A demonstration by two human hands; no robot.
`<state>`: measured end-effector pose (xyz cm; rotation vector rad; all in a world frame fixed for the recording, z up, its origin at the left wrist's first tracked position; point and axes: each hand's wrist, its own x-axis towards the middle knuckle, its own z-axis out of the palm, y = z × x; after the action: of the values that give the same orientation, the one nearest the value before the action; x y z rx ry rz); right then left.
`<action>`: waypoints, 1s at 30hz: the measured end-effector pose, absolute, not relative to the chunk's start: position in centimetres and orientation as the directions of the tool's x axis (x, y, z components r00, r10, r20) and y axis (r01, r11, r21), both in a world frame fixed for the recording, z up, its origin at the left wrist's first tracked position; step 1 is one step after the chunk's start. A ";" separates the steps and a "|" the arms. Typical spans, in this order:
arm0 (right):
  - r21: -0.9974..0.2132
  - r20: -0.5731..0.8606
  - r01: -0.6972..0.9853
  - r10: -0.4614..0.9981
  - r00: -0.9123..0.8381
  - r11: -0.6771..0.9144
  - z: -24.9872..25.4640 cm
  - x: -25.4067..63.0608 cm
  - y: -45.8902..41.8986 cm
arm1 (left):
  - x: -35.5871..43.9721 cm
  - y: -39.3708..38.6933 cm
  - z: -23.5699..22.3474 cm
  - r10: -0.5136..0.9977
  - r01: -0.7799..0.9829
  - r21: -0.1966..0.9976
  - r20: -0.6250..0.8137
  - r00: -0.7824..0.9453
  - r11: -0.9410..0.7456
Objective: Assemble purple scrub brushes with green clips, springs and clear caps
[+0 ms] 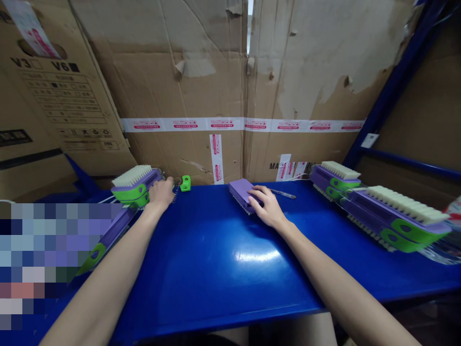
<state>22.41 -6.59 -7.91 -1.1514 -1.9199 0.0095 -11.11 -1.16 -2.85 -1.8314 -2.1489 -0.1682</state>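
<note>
My left hand (161, 193) is at the left back of the blue table, its fingers curled downward and their tips mostly hidden. It is beside a stack of purple-and-green brush heads (134, 185) with pale bristles, next to small dark coiled pieces (176, 189). A small green plastic piece (186, 183) with holes lies just right of them. My right hand (267, 205) grips the near right end of a purple brush body (240, 188), fingers over its top and thumb at the side. This body lies bristles down and shows no green end.
A thin screwdriver-like tool (284, 193) lies behind my right hand. More stacked brushes (396, 216) stand at the right with clear wrapping. Another brush (108, 235) leans at the left, partly pixelated. Cardboard (180, 96) walls the back; a blue frame post (389, 86) rises at the right.
</note>
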 end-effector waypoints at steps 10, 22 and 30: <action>-0.412 0.659 0.709 0.725 -0.203 0.573 -7.6 22.4 -7.0 | -11.1 -0.6 -3.3 0.932 0.973 -0.084 0.316 -0.177 0.213; -0.407 0.631 0.721 0.744 -0.222 0.560 -7.8 22.3 -6.9 | -8.0 -3.7 -1.6 0.877 0.990 0.047 0.472 0.093 -0.131; -0.403 0.625 0.726 0.747 -0.226 0.557 -7.8 22.3 -6.9 | -4.5 -5.4 -3.1 0.896 0.855 0.277 0.209 0.392 -0.439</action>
<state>22.28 -6.93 -7.78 -1.1868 -1.9745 0.0328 -4.49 -5.44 -3.12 -2.7229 -1.7214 -0.5401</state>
